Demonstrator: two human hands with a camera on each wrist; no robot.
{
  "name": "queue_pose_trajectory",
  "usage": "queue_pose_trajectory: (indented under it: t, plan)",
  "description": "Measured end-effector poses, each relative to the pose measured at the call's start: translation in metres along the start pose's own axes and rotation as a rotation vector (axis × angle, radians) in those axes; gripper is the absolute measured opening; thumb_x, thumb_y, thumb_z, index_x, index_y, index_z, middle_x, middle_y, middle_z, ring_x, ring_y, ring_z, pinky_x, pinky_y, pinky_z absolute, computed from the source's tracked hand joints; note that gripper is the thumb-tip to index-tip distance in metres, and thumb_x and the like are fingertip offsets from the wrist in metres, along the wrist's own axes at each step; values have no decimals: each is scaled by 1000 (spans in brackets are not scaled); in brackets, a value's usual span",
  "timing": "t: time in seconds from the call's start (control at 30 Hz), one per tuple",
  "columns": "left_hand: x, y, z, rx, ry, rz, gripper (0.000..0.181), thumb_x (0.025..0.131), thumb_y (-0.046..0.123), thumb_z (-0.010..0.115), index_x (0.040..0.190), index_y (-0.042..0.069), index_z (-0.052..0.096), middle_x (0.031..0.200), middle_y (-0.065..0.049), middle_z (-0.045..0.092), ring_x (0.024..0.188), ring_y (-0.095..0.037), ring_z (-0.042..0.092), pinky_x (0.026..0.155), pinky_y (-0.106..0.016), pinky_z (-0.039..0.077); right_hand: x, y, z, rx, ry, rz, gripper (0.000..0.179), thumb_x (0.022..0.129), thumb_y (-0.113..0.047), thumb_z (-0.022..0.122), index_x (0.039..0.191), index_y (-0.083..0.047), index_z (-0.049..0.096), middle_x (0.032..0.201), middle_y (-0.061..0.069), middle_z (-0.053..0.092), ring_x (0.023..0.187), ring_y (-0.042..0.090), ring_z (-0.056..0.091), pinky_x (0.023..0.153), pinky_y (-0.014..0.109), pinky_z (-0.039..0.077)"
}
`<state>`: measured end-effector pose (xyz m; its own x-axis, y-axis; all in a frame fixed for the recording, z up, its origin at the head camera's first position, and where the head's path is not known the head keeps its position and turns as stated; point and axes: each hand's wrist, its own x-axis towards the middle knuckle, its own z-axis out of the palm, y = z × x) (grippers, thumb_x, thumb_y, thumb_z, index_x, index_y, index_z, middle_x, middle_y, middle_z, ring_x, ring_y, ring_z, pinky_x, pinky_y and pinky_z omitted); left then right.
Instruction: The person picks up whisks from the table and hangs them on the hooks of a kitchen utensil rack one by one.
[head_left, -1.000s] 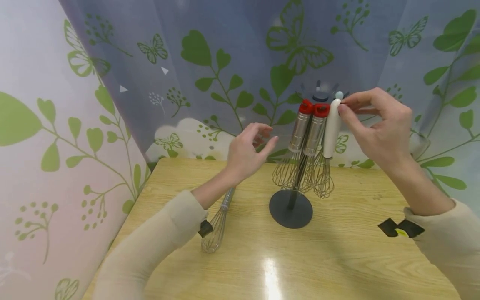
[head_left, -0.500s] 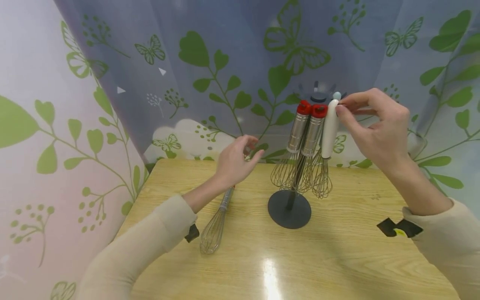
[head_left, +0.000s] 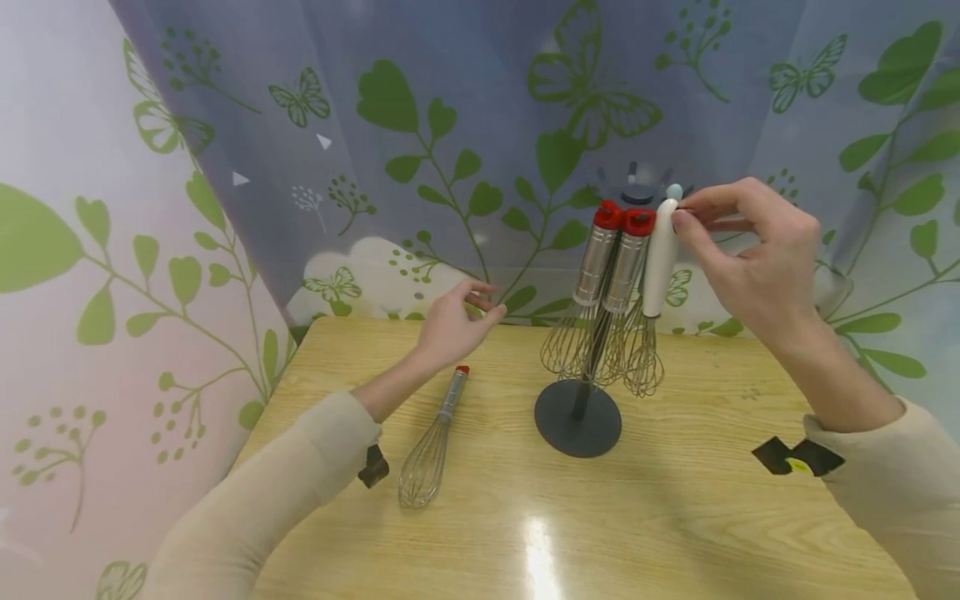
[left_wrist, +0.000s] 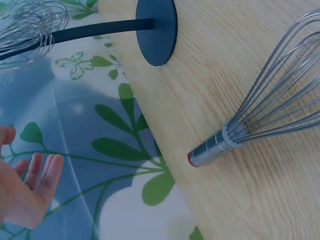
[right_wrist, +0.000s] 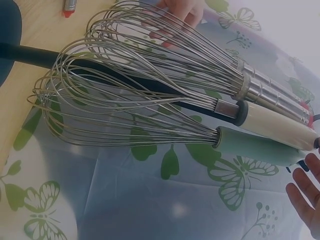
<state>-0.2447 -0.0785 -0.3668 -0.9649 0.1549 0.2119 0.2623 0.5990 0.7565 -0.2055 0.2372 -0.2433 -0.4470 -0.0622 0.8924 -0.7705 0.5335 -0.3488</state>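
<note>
My right hand [head_left: 765,258] pinches the top end of a white-handled whisk [head_left: 660,258] between thumb and forefinger. That whisk hangs upright at a black whisk stand [head_left: 577,419]. Beside it hang two steel whisks with red caps [head_left: 624,267], and behind it one with a mint-green handle [right_wrist: 255,145]. Where the handles meet the stand's top is mostly hidden. My left hand [head_left: 457,325] hovers near the table's back edge, fingers loosely bent and holding nothing. Below it, a steel whisk with a red end [head_left: 448,408] lies on the table.
The pale wooden table [head_left: 480,533] reaches back to a curtain [head_left: 480,108] printed with leaves and butterflies. A similar printed cloth [head_left: 67,358] stands along the left side. A black strap piece [head_left: 798,457] sits at my right cuff.
My left hand has drawn back left and down, away from the stand, uncovering the lying whisk's red end. My right hand keeps its pinch on the white-handled whisk.
</note>
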Motion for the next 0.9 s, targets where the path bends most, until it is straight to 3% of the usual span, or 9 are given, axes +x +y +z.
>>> queue_pose_trajectory:
  t: [0.2, 0.37, 0.47, 0.77, 0.9]
  plan:
    - [5, -9, -7, 0, -67, -62, 50, 101, 38, 69, 141, 10, 58, 123, -11, 74, 90, -26, 71, 66, -28, 54, 0, 1, 0, 5, -5, -4, 9, 87, 6, 78, 97, 8, 77, 97, -36, 65, 87, -19, 64, 79, 3, 52]
    - [8, -13, -11, 27, -168, -111, 57, 98, 39, 73, 144, 10, 56, 125, -13, 73, 107, -32, 71, 91, -43, 61, -1, 1, -1, 7, -8, -2, 10, 89, 3, 78, 98, 7, 77, 97, -36, 65, 87, -19, 64, 78, 4, 52]
    - [7, -18, -13, 47, -216, -134, 60, 98, 40, 74, 145, 8, 55, 127, -15, 72, 110, -33, 71, 97, -47, 61, -1, 0, -1, 2, -4, 1, 10, 87, 7, 78, 97, 8, 77, 96, -38, 65, 86, -19, 63, 78, 3, 52]
    - [6, -39, -14, 51, -268, -150, 61, 99, 37, 72, 146, 2, 53, 130, -20, 70, 105, -34, 74, 83, -37, 64, -1, 0, 0, -4, -2, 0, 12, 85, 10, 79, 97, 8, 77, 96, -40, 65, 86, -20, 63, 78, 2, 51]
    - [5, -51, -12, 45, -278, -189, 61, 99, 35, 72, 146, 2, 52, 129, -22, 69, 102, -37, 74, 77, -32, 64, -1, -1, 0, 0, -4, 1, 13, 85, 10, 79, 97, 8, 77, 97, -39, 65, 86, -20, 63, 78, 2, 52]
